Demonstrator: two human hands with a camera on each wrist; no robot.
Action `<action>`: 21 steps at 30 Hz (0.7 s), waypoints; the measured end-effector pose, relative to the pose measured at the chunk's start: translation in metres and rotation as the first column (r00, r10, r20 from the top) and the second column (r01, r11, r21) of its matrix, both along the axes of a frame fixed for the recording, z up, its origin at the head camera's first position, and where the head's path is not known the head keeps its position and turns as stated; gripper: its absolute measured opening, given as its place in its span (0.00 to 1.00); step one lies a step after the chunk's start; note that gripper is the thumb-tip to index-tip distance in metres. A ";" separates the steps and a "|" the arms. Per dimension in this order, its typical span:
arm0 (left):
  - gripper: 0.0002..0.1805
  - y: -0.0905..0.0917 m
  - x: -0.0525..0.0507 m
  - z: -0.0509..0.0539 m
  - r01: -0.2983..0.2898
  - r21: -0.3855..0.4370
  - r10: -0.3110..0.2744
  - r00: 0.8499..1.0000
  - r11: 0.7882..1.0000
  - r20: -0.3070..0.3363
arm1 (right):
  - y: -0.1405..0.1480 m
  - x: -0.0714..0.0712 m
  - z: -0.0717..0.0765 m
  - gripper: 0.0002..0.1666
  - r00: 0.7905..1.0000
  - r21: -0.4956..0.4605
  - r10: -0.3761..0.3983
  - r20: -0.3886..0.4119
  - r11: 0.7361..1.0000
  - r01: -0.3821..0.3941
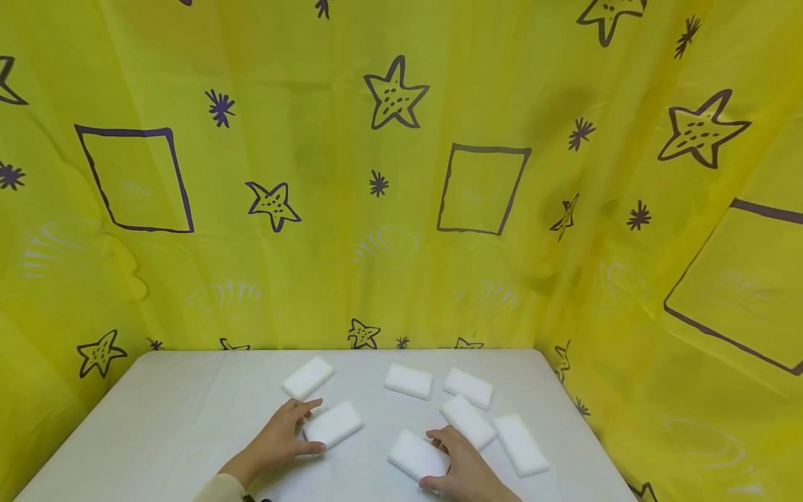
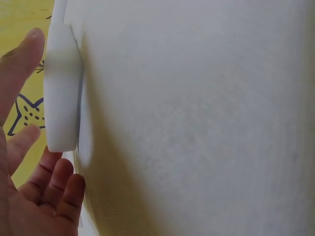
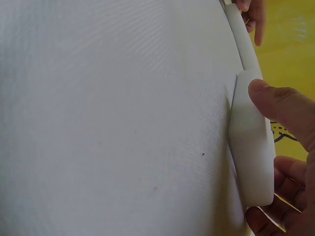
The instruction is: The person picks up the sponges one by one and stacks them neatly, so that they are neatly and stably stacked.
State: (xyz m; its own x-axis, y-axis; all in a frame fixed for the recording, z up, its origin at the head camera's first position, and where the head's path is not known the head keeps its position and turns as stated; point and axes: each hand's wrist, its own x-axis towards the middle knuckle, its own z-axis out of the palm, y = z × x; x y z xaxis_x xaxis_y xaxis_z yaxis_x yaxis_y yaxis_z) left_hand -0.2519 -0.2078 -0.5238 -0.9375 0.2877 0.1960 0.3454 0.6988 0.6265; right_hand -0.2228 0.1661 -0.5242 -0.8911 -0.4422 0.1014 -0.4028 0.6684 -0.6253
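Several white rectangular blocks, like melamine sponges, lie flat on the white-covered table. My left hand [image 1: 282, 436] is spread around the nearer left sponge [image 1: 334, 424], thumb at its front edge and fingers by its far side. In the left wrist view, the thumb stands a little apart from that sponge [image 2: 63, 91]. My right hand [image 1: 463, 466] holds the front middle sponge [image 1: 414, 453] between thumb and fingers. In the right wrist view, the thumb lies against this sponge [image 3: 251, 142], with the other fingers bent around its lower end.
Another sponge [image 1: 309, 377] lies beyond my left hand. More lie at the back middle [image 1: 408, 381], the back right [image 1: 468, 388], beside my right hand [image 1: 468, 420] and farther right [image 1: 521, 445]. A yellow patterned curtain [image 1: 326, 265] surrounds the table [image 1: 207, 397].
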 end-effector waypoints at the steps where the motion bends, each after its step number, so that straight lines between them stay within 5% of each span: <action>1: 0.47 0.000 0.000 0.000 0.001 0.003 -0.001 1.000 1.000 0.003 | 0.000 0.000 0.000 0.45 1.000 0.001 0.000 0.001 1.000 0.000; 21: 0.43 0.003 -0.002 -0.001 0.038 0.010 -0.038 0.997 0.999 0.062 | -0.002 -0.002 -0.004 0.39 0.999 -0.024 -0.011 0.037 1.000 0.012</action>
